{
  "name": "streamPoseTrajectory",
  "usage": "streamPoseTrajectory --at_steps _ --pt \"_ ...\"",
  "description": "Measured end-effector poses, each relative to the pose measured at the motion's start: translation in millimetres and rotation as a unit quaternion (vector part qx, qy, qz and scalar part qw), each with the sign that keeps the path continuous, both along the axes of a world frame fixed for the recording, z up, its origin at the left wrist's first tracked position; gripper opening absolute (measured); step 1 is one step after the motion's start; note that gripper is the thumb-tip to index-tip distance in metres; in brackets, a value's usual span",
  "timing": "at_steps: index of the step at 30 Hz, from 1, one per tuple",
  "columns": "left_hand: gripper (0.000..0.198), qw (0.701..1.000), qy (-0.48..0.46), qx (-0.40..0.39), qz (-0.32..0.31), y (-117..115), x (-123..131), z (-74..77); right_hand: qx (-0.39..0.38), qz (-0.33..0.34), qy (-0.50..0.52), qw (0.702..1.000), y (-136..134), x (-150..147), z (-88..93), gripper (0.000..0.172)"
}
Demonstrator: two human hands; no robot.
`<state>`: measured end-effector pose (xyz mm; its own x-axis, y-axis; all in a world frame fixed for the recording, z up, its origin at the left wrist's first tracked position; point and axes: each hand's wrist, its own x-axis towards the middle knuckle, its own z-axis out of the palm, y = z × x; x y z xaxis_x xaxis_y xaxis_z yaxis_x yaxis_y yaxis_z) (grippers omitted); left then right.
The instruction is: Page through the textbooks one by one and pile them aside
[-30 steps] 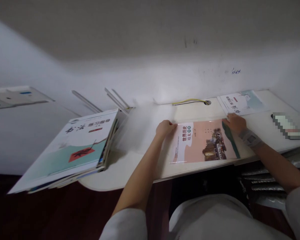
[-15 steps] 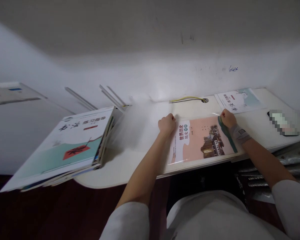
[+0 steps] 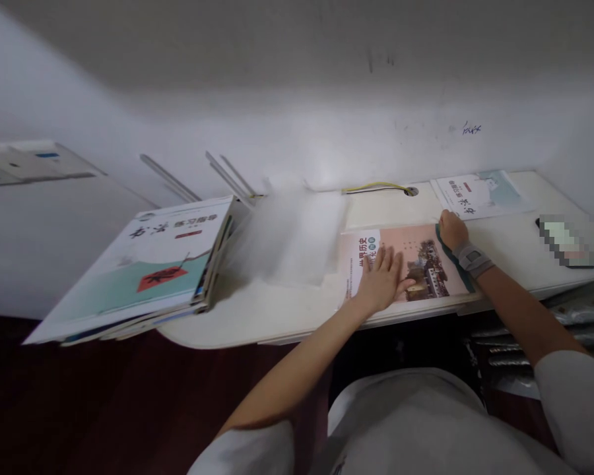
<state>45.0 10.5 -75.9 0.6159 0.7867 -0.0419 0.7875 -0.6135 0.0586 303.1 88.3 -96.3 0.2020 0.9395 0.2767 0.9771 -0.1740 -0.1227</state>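
A pink-covered workbook (image 3: pixel 396 239) lies on the white desk, with a clear plastic book cover (image 3: pixel 356 230) showing along its far edge. My left hand (image 3: pixel 380 282) rests on the workbook's front with its fingers spread, hiding part of the title. At the far right corner of the workbook, my right hand (image 3: pixel 453 231) is closed on what looks like the edge of the plastic cover; its fingertips are partly hidden. A grey band (image 3: pixel 475 259) circles my right wrist. To the left of the workbook lie translucent plastic sheets (image 3: pixel 290 241).
A stack of books (image 3: pixel 178 244) overhangs the left end of the desk (image 3: pixel 247 323). Another booklet (image 3: pixel 485 194) lies at the back right, near a phone (image 3: pixel 567 243). A yellow and black cable (image 3: pixel 376 187) enters a desk hole. The wall rises behind.
My left hand has moved from the workbook's far left corner onto its front cover, opening from a closed grip to spread fingers. My right hand stays at the far right corner.
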Motion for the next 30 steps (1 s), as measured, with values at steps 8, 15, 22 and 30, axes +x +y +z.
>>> streamPoseTrajectory --at_steps 8,15,22,30 --pt "0.068 0.999 -0.006 0.021 0.024 1.4 1.9 -13.9 0.084 0.201 -0.016 0.976 -53.2 -73.2 27.3 0.040" --pt "0.057 0.999 -0.010 0.032 -0.006 5.9 -14.5 -14.0 0.004 0.328 -0.015 0.945 -118.2 -114.0 -6.9 0.068" --pt "0.057 0.991 -0.054 0.064 0.103 12.8 -61.0 -22.7 -0.019 0.289 -0.051 0.956 -123.4 -27.2 -8.5 0.058" --pt "0.055 0.984 -0.035 0.075 0.158 -1.8 -47.7 -22.1 -0.031 0.294 -0.073 0.953 -126.4 -7.6 -9.8 0.056"
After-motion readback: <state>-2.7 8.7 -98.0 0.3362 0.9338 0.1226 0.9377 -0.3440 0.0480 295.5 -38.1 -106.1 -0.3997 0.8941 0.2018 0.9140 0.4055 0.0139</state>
